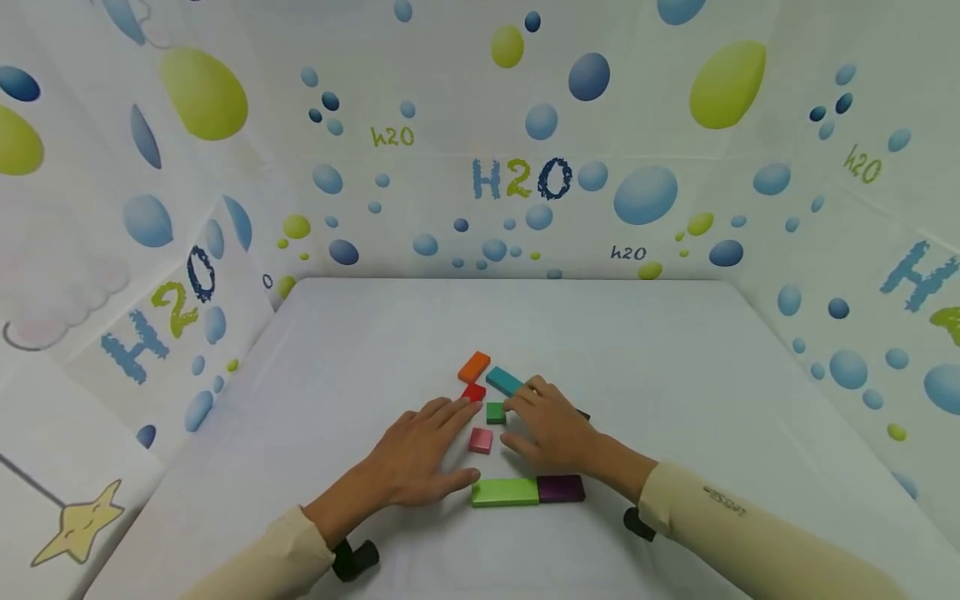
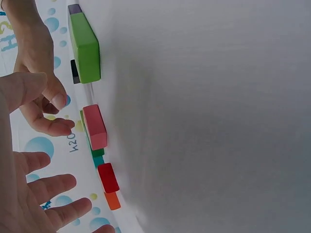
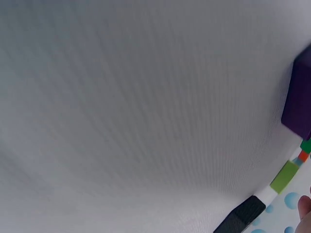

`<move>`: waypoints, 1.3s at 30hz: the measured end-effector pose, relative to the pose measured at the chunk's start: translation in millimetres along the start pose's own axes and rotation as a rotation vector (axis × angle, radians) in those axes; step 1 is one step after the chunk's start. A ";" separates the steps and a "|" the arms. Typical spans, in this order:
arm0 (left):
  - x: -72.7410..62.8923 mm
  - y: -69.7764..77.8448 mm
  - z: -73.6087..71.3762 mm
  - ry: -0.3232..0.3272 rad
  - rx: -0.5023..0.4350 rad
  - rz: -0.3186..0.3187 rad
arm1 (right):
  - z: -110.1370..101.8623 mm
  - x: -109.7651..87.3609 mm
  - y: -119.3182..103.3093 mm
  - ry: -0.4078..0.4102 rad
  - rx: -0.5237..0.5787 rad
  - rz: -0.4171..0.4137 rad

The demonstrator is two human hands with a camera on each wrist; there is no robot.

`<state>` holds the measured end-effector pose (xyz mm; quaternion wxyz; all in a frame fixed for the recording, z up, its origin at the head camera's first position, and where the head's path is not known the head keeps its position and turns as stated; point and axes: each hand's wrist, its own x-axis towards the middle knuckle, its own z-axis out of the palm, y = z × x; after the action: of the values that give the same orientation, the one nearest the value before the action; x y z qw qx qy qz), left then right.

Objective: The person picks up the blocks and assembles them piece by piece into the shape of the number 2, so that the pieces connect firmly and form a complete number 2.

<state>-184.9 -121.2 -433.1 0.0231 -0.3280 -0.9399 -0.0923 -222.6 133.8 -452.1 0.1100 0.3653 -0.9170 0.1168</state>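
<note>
My left hand (image 1: 427, 454) is spread over the white tabletop, fingers straight, its fingertips right at a red block (image 1: 474, 392). The thumb lies beside the left end of a long lime-green block (image 1: 505, 492). My right hand (image 1: 553, 429) hovers with loosely bent fingers, its index fingertip at the edge of a green block (image 1: 496, 413). Nothing shows between its thumb and fingers in the left wrist view. A pink block (image 1: 481, 440) sits between the hands. The right hand partly covers a teal block (image 1: 503, 381) and mostly covers a black block (image 3: 240, 215).
Beyond the fingers lies an orange block (image 1: 474, 367). A dark purple block (image 1: 561, 488) adjoins the lime-green one end to end. Another light green block (image 3: 284, 177) appears beyond the black one in the right wrist view. Bubble-printed sheets (image 1: 450, 100) surround the table (image 1: 360, 333).
</note>
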 end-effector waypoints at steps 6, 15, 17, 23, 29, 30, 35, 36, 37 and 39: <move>7.8 -1.0 1.0 0.014 0.007 0.003 | 0.7 6.4 5.9 0.018 -0.017 0.012; 20.1 -2.2 2.3 0.015 0.002 -0.022 | 0.7 15.1 13.4 -0.019 -0.038 0.094; 22.2 -2.1 2.4 0.017 -0.001 -0.026 | 1.3 17.3 15.0 -0.029 -0.053 0.117; 27.8 -2.3 5.1 0.006 0.001 -0.032 | 0.5 21.6 18.2 -0.043 -0.063 0.152; 34.3 1.0 4.7 0.024 0.005 -0.002 | -0.4 23.0 22.1 -0.090 -0.096 0.174; 35.4 1.3 4.6 0.027 0.006 0.001 | -0.4 24.1 22.8 -0.100 -0.102 0.180; 41.1 1.2 5.3 0.031 -0.001 0.001 | 1.5 30.1 25.9 -0.124 -0.121 0.198; 41.9 1.1 5.7 0.032 -0.005 0.001 | 1.9 31.1 26.2 -0.127 -0.124 0.199; 42.6 1.0 6.1 0.034 -0.009 0.001 | 2.5 32.0 26.6 -0.129 -0.129 0.197; 43.6 1.0 6.8 0.035 -0.013 0.001 | 3.3 33.7 27.4 -0.130 -0.140 0.192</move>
<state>-218.3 -92.5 -435.1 0.0372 -0.3270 -0.9385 -0.1041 -266.0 130.5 -449.2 0.0641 0.2742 -0.9588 0.0387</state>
